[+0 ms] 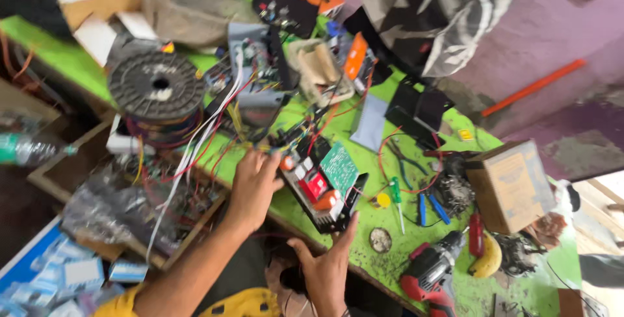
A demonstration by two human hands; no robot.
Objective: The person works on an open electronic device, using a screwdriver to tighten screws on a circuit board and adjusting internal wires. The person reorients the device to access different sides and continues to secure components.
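Observation:
My left hand (255, 177) reaches over the green bench's front edge, fingers curled at a bundle of coloured wires (214, 132) beside an open electronic unit (318, 184) with a green circuit board (339, 166) and red parts. Whether it grips a wire is unclear from the blur. My right hand (328, 265) is below the bench edge, palm up with fingers spread, its thumb touching the near corner of the unit. It holds nothing.
A grey wire spool (156, 86), a red power drill (429, 271), screwdrivers (396, 201), pliers (426, 200), a cardboard box (510, 184) and a banana (489, 258) crowd the green bench (364, 223). Another person in camouflage clothing (435, 11) stands at the far side. An open drawer (123, 206) lies left.

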